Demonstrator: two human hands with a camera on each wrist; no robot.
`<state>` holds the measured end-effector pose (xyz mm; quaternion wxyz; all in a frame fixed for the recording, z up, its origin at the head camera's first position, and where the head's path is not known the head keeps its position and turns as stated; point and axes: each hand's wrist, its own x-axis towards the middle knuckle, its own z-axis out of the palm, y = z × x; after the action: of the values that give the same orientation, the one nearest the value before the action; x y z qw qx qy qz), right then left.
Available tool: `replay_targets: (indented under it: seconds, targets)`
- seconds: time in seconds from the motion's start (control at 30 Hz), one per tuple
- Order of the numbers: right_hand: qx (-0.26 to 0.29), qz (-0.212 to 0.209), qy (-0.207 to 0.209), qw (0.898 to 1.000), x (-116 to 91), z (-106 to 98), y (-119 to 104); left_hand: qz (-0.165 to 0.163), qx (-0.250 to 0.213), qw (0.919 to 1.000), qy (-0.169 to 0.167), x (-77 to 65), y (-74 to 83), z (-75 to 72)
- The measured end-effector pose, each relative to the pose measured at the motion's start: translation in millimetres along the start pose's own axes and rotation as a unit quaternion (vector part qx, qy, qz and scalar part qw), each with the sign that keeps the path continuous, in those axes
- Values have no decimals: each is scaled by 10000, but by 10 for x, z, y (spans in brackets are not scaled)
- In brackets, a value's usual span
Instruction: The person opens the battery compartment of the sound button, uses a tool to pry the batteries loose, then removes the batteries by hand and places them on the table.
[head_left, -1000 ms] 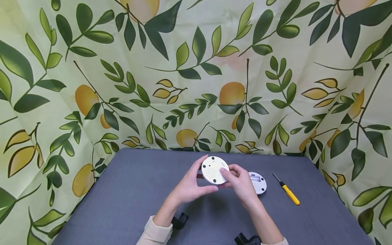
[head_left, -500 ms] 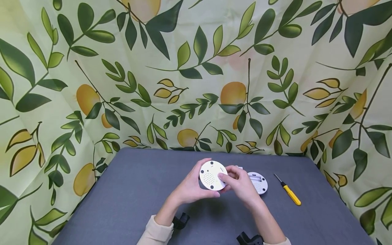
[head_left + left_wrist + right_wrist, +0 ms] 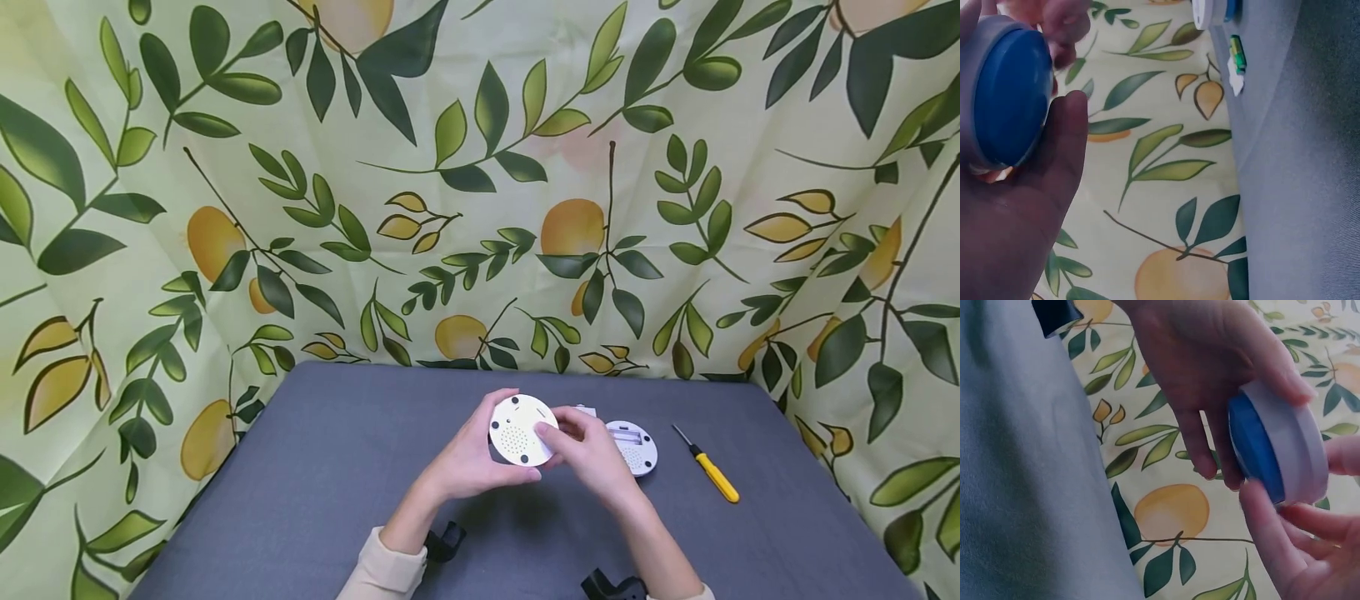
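Observation:
In the head view, a round white buzzer button (image 3: 517,437) is held up above the table, its underside with speaker holes and dark feet facing the camera. Its blue domed top (image 3: 1013,97) shows in the left wrist view. My left hand (image 3: 472,454) cups the button from the left, fingers at the upper rim and thumb stretched out below. From the right, my right hand (image 3: 592,454) pinches it, thumb pressed on the white underside. In the right wrist view, the right index finger (image 3: 1266,519) lies against the blue side.
A second round white buzzer (image 3: 633,450) lies right of the hands, its battery compartment uncovered. A yellow-handled screwdriver (image 3: 708,471) lies further right. The left wrist view shows a green battery (image 3: 1238,55) beside a small white piece (image 3: 1235,79). Patterned cloth (image 3: 465,250) hangs behind the table.
The button has shifted slightly left and down and turned a little in the hands. A small white piece behind the right hand has come into sight.

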<state>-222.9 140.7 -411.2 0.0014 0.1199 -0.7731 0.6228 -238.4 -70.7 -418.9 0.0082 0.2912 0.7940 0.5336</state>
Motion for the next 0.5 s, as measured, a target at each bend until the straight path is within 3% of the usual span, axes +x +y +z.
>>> replay_targets:
  seconds: [0.13,0.23,0.5]
  targets:
    - [-577,-155,798,9950,-21,36,-24,-61,163,9997,178,4,-11,24]
    - [-675,-282,1222,9898,-35,61,-36,-111,235,9991,321,1,-18,41]
    - [-807,-515,1334,9864,-47,113,-5,-177,268,9983,491,7,-11,99]
